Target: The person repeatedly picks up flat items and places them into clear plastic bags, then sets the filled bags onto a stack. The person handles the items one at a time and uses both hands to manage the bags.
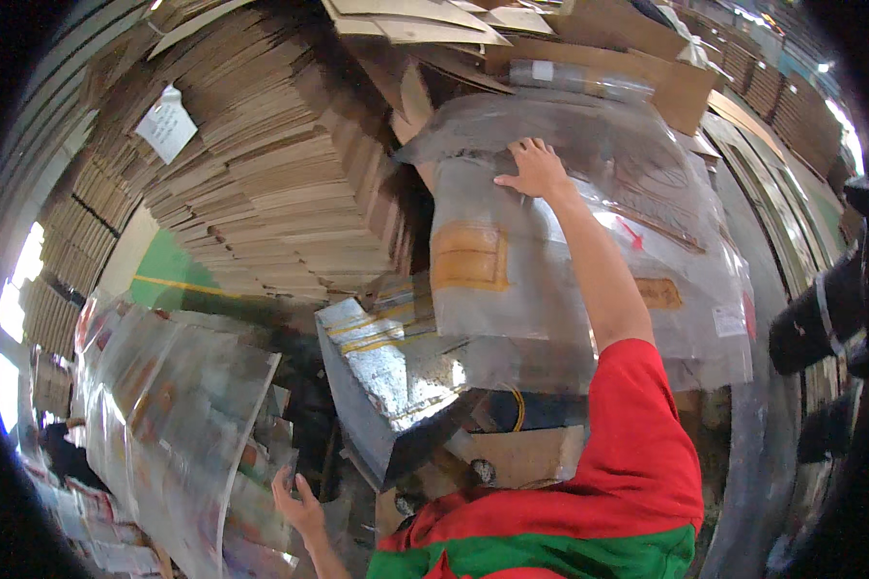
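My right arm in a red sleeve reaches far forward. The right hand lies with fingers spread on the upper part of a large clear plastic sheet. Orange-brown rectangular patches and a red arrow mark show on or through this sheet. Low on the left, my left hand is raised with its fingers apart, beside the edge of several hanging translucent sheets. I see nothing held in it. Between the hands stands a box-like metal block with a shiny top and yellow stripes.
Tall stacks of flat brown cardboard fill the far left, with a white paper on them. A rolled clear plastic piece lies beyond the sheet. Dark cylindrical equipment stands at the right. Green floor shows at left.
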`<state>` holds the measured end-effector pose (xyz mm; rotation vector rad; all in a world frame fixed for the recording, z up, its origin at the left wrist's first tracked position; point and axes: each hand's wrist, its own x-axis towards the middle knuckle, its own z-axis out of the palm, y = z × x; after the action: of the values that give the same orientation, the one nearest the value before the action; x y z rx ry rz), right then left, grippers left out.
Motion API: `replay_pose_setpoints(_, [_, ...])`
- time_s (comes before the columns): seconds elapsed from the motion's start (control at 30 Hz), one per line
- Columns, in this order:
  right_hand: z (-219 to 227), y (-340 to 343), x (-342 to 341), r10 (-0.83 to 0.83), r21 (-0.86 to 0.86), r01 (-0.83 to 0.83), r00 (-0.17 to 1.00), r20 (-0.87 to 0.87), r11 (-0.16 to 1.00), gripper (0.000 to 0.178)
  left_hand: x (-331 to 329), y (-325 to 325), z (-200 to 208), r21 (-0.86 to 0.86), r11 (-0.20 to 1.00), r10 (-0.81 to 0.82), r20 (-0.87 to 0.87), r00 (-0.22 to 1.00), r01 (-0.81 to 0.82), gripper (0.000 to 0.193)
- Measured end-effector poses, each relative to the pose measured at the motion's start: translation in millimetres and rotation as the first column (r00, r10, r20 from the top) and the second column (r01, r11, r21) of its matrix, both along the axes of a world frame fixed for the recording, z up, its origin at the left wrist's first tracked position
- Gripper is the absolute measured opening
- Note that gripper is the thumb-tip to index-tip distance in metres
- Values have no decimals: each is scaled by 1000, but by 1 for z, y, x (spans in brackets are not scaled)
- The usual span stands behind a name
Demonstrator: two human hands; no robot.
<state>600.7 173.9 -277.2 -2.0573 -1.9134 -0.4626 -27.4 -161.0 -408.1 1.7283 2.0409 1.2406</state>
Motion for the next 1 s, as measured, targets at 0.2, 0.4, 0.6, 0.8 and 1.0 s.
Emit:
replay_pose_setpoints(0.2, [2, 59, -46, 89, 18, -94, 978, 187, 995, 47, -17, -46, -15, -78, 960, 275, 85, 958, -269, 29])
replay_pose_setpoints(0.4, [-14, 96, -55, 46, -65, -39, 992, 117, 997, 24, -44, -71, -30, 2, 955, 294, 77, 953, -295, 28])
replay_pose_setpoints(0.6, [38, 72, -41, -11, 236, 61, 978, -209, 970, 19, -43, -36, 10, -169, 943, 281, -54, 958, -286, 26])
replay_pose_setpoints(0.8, [120, -36, -41, 176, 527, -69, 972, -155, 847, 15, 52, 62, 107, 82, 977, -200, 59, 978, 195, 29])
replay_pose_setpoints(1.0, [45, -172, -130, 429, 414, -423, 900, 83, 806, 19, 200, 145, 175, 193, 718, -678, 409, 610, 669, 61])
